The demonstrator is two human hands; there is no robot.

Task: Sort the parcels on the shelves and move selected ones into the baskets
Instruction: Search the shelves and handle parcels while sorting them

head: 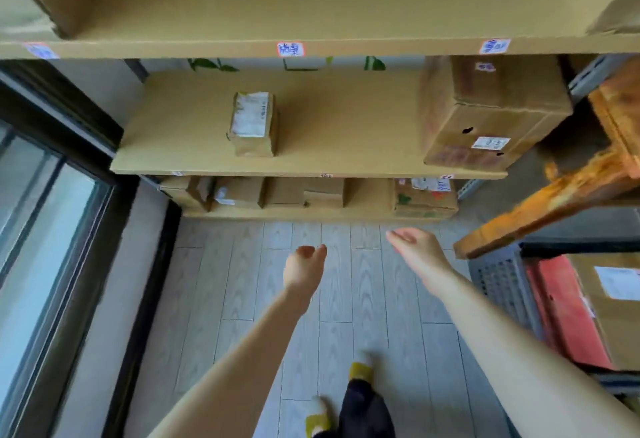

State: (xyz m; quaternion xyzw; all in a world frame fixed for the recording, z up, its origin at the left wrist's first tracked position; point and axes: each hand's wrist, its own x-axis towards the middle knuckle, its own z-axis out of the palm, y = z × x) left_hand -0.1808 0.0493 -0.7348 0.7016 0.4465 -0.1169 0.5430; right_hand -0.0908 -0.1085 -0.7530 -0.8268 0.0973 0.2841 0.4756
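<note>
Hovering empty: left hand (pixel 304 268), right hand (pixel 417 250); wooden bench (pixel 554 195) juts over basket (pixel 498 280).

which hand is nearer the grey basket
Right. The right hand hovers just left of the grey basket; the left hand is farther left, beyond the right hand.

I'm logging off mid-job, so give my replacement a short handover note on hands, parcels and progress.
Left hand: loosely curled, holding nothing. Right hand: open, holding nothing. Both are out over the floor.
Middle shelf: small parcel near the centre, big box at the right end.
Bottom shelf: a row of parcels.
Done: the basket on the right holds a labelled box and a red item.
Left: choose and move the next parcel; which ones are selected cannot be told.
</note>
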